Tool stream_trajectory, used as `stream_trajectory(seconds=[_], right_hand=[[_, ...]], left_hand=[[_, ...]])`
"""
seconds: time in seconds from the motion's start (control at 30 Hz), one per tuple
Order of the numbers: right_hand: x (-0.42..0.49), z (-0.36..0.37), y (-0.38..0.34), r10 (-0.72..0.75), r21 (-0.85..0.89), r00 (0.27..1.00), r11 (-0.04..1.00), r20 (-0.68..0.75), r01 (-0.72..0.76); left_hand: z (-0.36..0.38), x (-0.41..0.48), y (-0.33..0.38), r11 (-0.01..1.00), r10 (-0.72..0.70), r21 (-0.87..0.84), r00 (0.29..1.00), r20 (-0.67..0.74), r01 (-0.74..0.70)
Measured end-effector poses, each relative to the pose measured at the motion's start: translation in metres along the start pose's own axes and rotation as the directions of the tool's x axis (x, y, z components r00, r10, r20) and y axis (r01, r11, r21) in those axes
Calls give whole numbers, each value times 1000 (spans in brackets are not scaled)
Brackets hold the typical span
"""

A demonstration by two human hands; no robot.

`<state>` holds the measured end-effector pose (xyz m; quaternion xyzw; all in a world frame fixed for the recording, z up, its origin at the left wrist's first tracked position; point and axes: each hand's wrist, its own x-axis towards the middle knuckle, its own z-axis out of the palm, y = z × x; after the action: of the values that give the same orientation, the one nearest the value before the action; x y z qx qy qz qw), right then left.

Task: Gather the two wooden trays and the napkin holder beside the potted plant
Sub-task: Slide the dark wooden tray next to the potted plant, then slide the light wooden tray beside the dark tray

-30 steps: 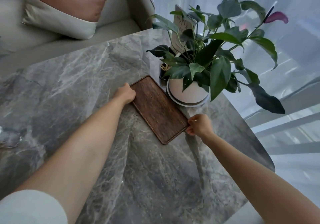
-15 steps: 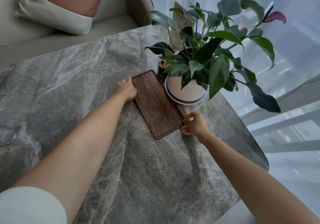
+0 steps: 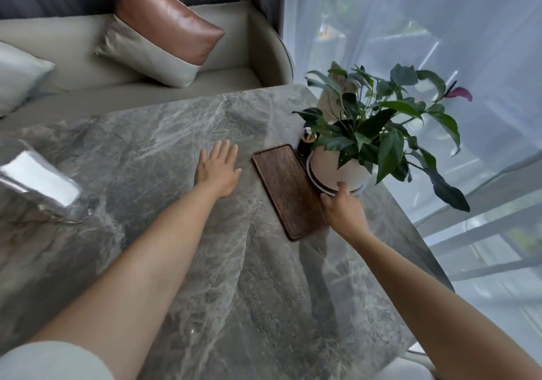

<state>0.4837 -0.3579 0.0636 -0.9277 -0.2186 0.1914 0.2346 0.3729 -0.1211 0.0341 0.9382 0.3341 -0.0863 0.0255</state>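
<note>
dark wooden tray (image 3: 289, 190) flat beside potted plant (image 3: 369, 133), shiny napkin holder (image 3: 41, 186) well apart

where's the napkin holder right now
In the head view the napkin holder sits at the table's far left edge, blurred, well away from the wooden tray and potted plant.

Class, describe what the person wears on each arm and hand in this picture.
Both hands, left and right, are bare: no gloves, rings or watch show. The forearms are bare too. A pale sleeve covers the left upper arm; no sleeve shows on the right.

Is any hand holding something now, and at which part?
Nothing is held. The left hand lies open on the table; the right hand only touches the wooden tray at its right edge.
</note>
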Motion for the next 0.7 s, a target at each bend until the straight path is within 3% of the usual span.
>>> stream_trajectory(seconds=[0.17, 0.37, 0.53, 0.7], right_hand=[[-25, 14, -58, -251, -203, 968, 947, 18, 250], [-56, 38, -138, -454, -376, 891, 822, 19, 427], [-91, 70, -210, -549, -390, 833, 753, 72, 530], [-136, 119, -279, -624, -358, 764, 685, 162, 635]], left_hand=[[-19, -41, -49, 999, -17, 34, 997, -75, 19], [-47, -100, -127, 994, -101, 23, 973, -208, 108], [-54, -163, -206, 970, -230, 17, 940, -252, 242], [-44, -234, -287, 921, -385, -25, 900, -206, 388]])
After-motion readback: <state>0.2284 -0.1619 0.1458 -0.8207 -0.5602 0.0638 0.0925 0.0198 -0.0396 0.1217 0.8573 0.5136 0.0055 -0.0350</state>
